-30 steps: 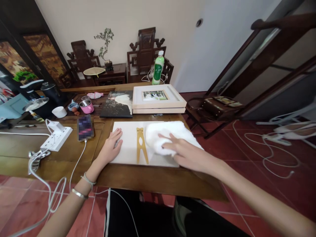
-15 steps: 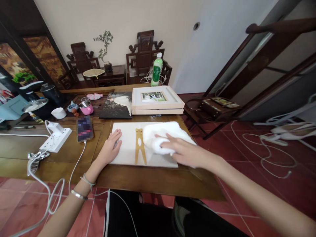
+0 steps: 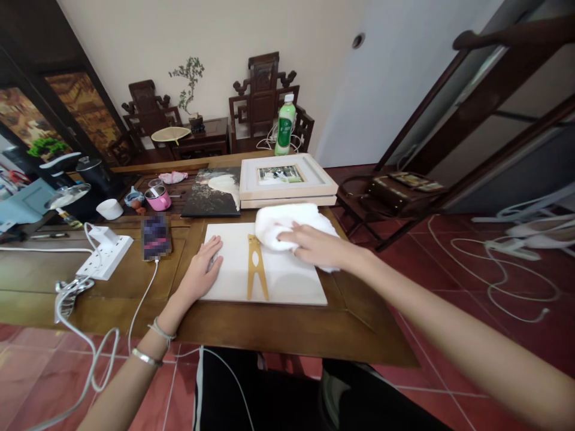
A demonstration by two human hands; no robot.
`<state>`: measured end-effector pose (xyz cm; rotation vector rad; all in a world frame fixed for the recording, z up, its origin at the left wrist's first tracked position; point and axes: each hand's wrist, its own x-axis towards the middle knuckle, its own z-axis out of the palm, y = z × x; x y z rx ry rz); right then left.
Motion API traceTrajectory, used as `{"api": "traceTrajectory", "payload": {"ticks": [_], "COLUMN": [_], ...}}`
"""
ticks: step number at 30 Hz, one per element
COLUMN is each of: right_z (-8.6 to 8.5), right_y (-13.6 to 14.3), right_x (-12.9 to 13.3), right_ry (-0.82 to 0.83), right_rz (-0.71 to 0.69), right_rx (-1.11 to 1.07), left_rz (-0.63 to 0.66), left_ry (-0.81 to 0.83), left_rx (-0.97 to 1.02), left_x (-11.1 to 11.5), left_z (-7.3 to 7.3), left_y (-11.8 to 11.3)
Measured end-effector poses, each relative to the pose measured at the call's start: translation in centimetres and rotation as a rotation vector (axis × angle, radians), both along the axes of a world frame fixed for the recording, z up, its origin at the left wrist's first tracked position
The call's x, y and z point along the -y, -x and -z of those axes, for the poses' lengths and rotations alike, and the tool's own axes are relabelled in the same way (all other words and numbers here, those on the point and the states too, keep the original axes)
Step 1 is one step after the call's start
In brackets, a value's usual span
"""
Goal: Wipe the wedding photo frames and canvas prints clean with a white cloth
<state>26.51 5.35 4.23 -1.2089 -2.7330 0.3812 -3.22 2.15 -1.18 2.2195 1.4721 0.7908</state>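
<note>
A white board (image 3: 287, 284) lies flat near the table's front edge, with a yellow two-legged shape (image 3: 256, 266) on its face. My left hand (image 3: 204, 266) rests on the board's left edge, fingers extended, holding nothing. A bunched white cloth (image 3: 287, 215) covers the board's upper right part and reaches past its edge. My right hand (image 3: 312, 242) grips the cloth from the right and presses on it; part of the fingers is sunk in the folds.
Behind the board are a dark picture panel (image 3: 211, 203), stacked light frames (image 3: 287, 193) and a green bottle (image 3: 285, 126). To the left are a phone (image 3: 156, 237), a power strip (image 3: 105, 257) with cables, a pink cup (image 3: 158, 199) and a white cup (image 3: 109, 209).
My right hand has moved the cloth up and slightly left, away from me, uncovering the board's lower right part. My left hand stays at the left edge.
</note>
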Motion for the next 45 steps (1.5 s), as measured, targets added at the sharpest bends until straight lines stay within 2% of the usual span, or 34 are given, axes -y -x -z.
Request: {"api": "traceTrajectory", "payload": {"ticks": [6, 10, 13, 16, 21, 25, 28, 31, 34, 39, 42, 45], "right_z": [1.4, 2.1, 2.5, 2.6, 1.6, 1.0, 1.3, 1.7, 1.5, -0.4, -2.0, -3.2], "right_y": [-0.4, -1.3, -1.6, -1.5, -0.6, 1.1, 2.8, 3.9, 4.2, 3.1, 2.5, 2.4], "right_x": [10.2, 13.5, 13.5, 11.8, 5.6, 0.0, -1.3, 0.8, 4.9, 11.2, 13.0, 12.8], "right_ry": [-0.07, -0.144, -0.203, -0.2, -0.09, -0.048, -0.052, -0.042, -0.003, 0.167, 0.267, 0.292], "right_rz": [-0.191, -0.298, -0.341, -0.299, -0.146, 0.006, 0.085, 0.065, -0.011, -0.164, -0.231, -0.222], "right_rx": [-0.047, -0.092, -0.121, -0.14, -0.047, -0.068, -0.074, -0.066, -0.062, 0.005, 0.019, 0.017], "left_rz": [0.008, 0.017, 0.019, 0.032, 0.029, 0.039, 0.038, 0.033, 0.03, 0.025, 0.026, 0.028], "left_ry": [-0.003, 0.007, 0.016, 0.02, 0.027, 0.027, 0.027, 0.031, 0.027, 0.028, 0.029, 0.021], "left_rx": [-0.027, -0.067, -0.078, -0.088, -0.11, -0.097, -0.09, -0.09, -0.079, -0.096, -0.093, -0.086], "left_x": [0.0, 0.0, 0.0, 0.0, 0.0, -0.1, -0.1, -0.1, -0.1, 0.0, 0.0, 0.0], "left_z": [0.1, 0.2, 0.1, 0.0, -0.1, 0.0, 0.0, 0.0, 0.0, 0.0, -0.1, 0.0], "left_y": [0.0, -0.1, -0.1, -0.1, -0.1, 0.0, 0.0, 0.0, -0.1, -0.2, -0.2, -0.1]}}
